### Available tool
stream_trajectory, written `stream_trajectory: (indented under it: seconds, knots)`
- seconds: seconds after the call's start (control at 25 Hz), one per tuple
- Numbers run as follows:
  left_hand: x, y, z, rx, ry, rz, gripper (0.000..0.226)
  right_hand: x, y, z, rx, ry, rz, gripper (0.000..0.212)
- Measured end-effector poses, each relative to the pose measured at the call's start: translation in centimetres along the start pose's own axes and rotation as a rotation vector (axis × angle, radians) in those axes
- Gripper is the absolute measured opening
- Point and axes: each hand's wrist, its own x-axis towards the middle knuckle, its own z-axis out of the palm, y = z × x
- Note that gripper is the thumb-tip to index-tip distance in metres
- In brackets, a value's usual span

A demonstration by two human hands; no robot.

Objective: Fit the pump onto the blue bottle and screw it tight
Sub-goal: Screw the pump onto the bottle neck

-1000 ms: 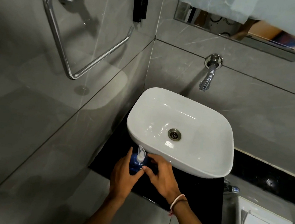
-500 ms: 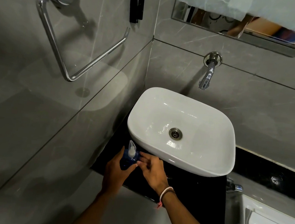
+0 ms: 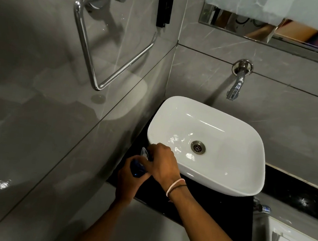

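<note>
The left hand (image 3: 127, 182) grips the upright blue bottle (image 3: 137, 169) from below while the right hand (image 3: 162, 165) closes over the pump (image 3: 144, 152) directly above it, beside the white basin (image 3: 226, 179) on the black tabletop (image 3: 214, 202).

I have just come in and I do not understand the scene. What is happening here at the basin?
A person stands at a white basin on a black counter. The left hand grips a blue bottle from below. The right hand is closed over the pump on top of it, seemingly twisting it on. Whether it is tight cannot be seen.
</note>
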Motion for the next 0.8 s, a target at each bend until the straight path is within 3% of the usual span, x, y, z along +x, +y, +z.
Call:
stream_trajectory:
  seconds: [0.16, 0.44, 0.8]
  knots:
    - [0.2, -0.1, 0.1, 0.015, -0.003, -0.02, 0.069, 0.6, -0.3, -0.6, -0.069, -0.123, -0.08, 0.023]
    - [0.4, -0.9, -0.1, 0.048, -0.023, 0.047, 0.077, 0.7, 0.1, -2.1, -0.044, -0.27, -0.334, 0.033]
    - [0.1, -0.4, -0.4, 0.041, -0.027, 0.04, 0.079, 0.8, -0.1, -3.0, -0.042, -0.303, -0.388, 0.031]
